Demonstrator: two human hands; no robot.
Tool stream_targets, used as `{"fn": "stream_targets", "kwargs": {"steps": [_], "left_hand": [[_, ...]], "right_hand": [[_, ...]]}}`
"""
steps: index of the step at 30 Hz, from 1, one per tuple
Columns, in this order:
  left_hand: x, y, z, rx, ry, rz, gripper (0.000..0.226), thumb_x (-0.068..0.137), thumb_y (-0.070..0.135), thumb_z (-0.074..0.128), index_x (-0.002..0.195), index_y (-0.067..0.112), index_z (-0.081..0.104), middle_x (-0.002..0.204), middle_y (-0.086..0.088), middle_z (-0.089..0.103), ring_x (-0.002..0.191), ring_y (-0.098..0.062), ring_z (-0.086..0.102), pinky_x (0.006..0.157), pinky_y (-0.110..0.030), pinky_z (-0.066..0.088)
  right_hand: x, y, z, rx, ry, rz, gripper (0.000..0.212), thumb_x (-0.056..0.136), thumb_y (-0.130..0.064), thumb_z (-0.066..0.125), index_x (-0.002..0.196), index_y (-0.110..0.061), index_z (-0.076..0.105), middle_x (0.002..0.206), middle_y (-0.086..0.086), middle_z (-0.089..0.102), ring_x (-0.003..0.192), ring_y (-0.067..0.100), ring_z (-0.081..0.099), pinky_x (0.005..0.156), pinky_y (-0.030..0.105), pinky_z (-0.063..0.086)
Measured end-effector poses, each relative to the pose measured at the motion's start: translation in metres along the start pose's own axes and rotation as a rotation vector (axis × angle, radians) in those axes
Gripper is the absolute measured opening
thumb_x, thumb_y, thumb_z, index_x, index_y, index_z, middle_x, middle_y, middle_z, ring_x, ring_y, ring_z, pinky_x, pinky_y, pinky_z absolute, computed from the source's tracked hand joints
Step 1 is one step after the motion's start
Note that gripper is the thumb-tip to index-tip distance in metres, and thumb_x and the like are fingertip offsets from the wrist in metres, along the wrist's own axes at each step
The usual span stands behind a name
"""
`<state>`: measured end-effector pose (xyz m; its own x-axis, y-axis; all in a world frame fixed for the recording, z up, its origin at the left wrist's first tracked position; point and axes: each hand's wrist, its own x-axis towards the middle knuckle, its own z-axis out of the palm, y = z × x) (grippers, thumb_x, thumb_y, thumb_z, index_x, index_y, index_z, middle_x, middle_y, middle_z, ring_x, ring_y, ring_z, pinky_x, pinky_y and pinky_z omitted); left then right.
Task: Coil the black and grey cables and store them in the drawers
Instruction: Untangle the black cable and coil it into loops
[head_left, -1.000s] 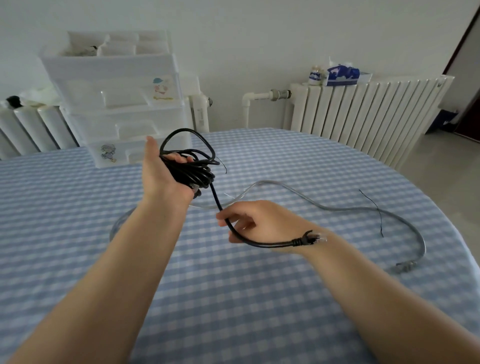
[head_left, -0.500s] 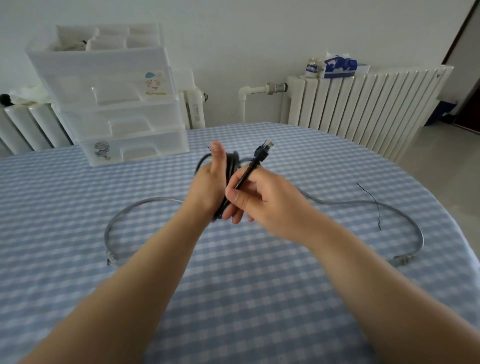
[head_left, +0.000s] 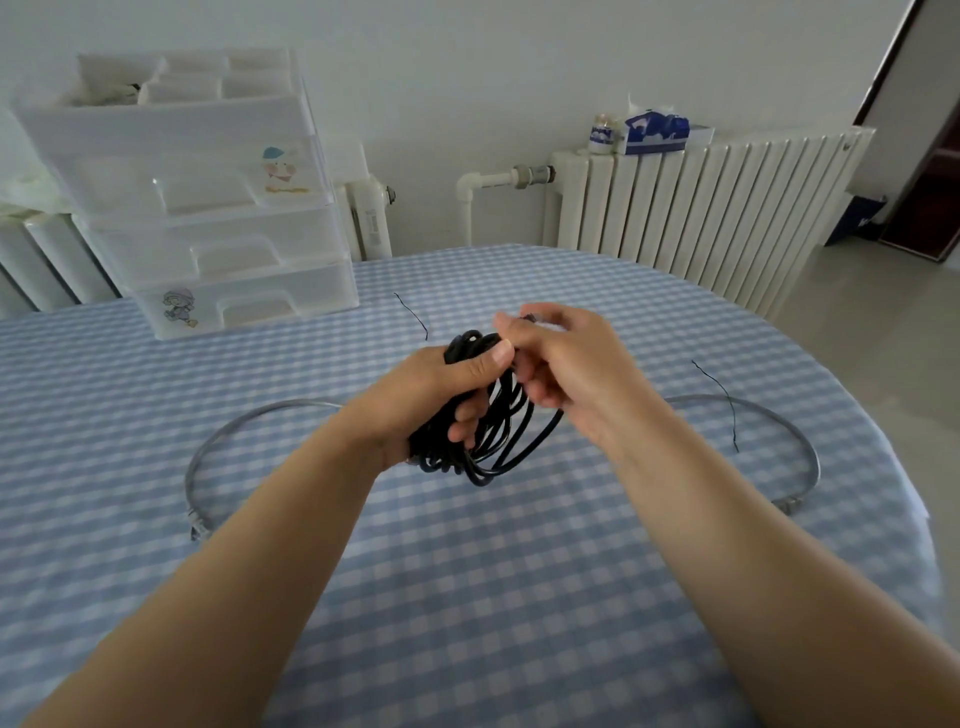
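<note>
The black cable is wound into a loose coil of several loops, held above the middle of the table. My left hand grips the coil, thumb across its top. My right hand is closed on the cable's end at the top of the coil; the plug is mostly hidden by its fingers. The grey cable lies uncoiled on the blue checked tablecloth in a wide arc behind my arms, with one plug at the left and the other at the right. The white plastic drawer unit stands at the back left, drawers closed.
Two thin black wire ties lie on the table, one near the drawers and one at the right. White radiators stand behind the table, with a tissue box on top. The round table edge curves off at the right.
The loose end of the black cable has been wound onto the coil. My right hand carried the plug from low right up to the coil's top. Both hands lowered slightly.
</note>
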<state>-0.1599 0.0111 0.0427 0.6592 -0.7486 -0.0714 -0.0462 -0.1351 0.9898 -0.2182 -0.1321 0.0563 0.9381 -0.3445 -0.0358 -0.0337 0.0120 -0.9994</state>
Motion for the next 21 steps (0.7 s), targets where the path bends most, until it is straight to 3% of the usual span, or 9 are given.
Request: {"fn": "stream_targets", "kwargs": {"steps": [3, 5, 9, 12, 14, 16, 21], "left_hand": [[0.000, 0.001, -0.005, -0.137, -0.025, -0.084, 0.039, 0.080, 0.041, 0.065, 0.058, 0.018, 0.044, 0.044, 0.002, 0.034, 0.035, -0.011, 0.033, 0.047, -0.026, 0.042], [0.000, 0.002, -0.007, -0.273, -0.027, -0.132, 0.036, 0.081, 0.036, 0.066, 0.061, 0.017, 0.042, 0.042, 0.004, 0.031, 0.032, -0.009, 0.030, 0.042, -0.023, 0.040], [0.001, 0.002, -0.009, -0.440, -0.063, -0.151, 0.031, 0.080, 0.032, 0.061, 0.062, 0.016, 0.042, 0.038, 0.006, 0.030, 0.028, -0.007, 0.028, 0.038, -0.020, 0.037], [0.001, -0.001, -0.012, -0.458, -0.062, -0.172, 0.029, 0.076, 0.033, 0.062, 0.061, 0.016, 0.045, 0.038, 0.007, 0.030, 0.028, -0.007, 0.029, 0.038, -0.020, 0.036], [0.001, -0.002, -0.013, -0.482, -0.080, -0.193, 0.030, 0.077, 0.035, 0.063, 0.060, 0.015, 0.047, 0.038, 0.007, 0.031, 0.028, -0.006, 0.029, 0.037, -0.020, 0.036], [0.000, -0.002, -0.013, -0.497, -0.092, -0.217, 0.034, 0.081, 0.039, 0.061, 0.059, 0.016, 0.047, 0.037, 0.007, 0.031, 0.028, -0.006, 0.029, 0.037, -0.019, 0.036], [0.001, -0.004, -0.009, -0.483, -0.070, -0.239, 0.051, 0.075, 0.064, 0.051, 0.065, 0.015, 0.045, 0.042, 0.007, 0.032, 0.032, -0.006, 0.030, 0.039, -0.020, 0.037]], "right_hand": [[0.007, 0.001, -0.015, -0.394, 0.215, -0.194, 0.037, 0.087, -0.044, 0.066, 0.117, -0.026, 0.055, 0.055, -0.007, 0.059, 0.043, 0.001, 0.050, 0.049, 0.021, 0.039], [0.008, 0.003, -0.017, -0.581, 0.293, -0.354, 0.031, 0.087, -0.052, 0.061, 0.108, -0.030, 0.059, 0.068, -0.010, 0.058, 0.056, 0.000, 0.051, 0.057, 0.021, 0.038], [0.007, 0.011, -0.008, -0.605, 0.079, -0.406, 0.052, 0.085, -0.066, 0.046, 0.123, -0.031, 0.051, 0.119, -0.012, 0.056, 0.102, -0.001, 0.054, 0.086, 0.023, 0.044], [0.003, 0.013, -0.007, -0.929, 0.058, -0.603, 0.060, 0.089, -0.063, 0.039, 0.138, -0.030, 0.044, 0.143, -0.007, 0.041, 0.131, 0.010, 0.039, 0.103, 0.027, 0.029], [0.001, 0.010, -0.007, -0.977, -0.044, -0.691, 0.050, 0.094, -0.053, 0.039, 0.137, -0.030, 0.048, 0.142, -0.009, 0.046, 0.132, 0.010, 0.039, 0.109, 0.030, 0.028], [0.001, 0.010, -0.008, -0.934, -0.148, -0.636, 0.039, 0.095, -0.047, 0.045, 0.131, -0.033, 0.052, 0.130, -0.013, 0.055, 0.121, 0.005, 0.048, 0.102, 0.031, 0.039], [0.003, 0.013, -0.006, -0.948, 0.019, -0.602, 0.026, 0.093, -0.047, 0.054, 0.113, -0.035, 0.063, 0.108, -0.017, 0.066, 0.099, 0.000, 0.059, 0.081, 0.025, 0.047]]}}
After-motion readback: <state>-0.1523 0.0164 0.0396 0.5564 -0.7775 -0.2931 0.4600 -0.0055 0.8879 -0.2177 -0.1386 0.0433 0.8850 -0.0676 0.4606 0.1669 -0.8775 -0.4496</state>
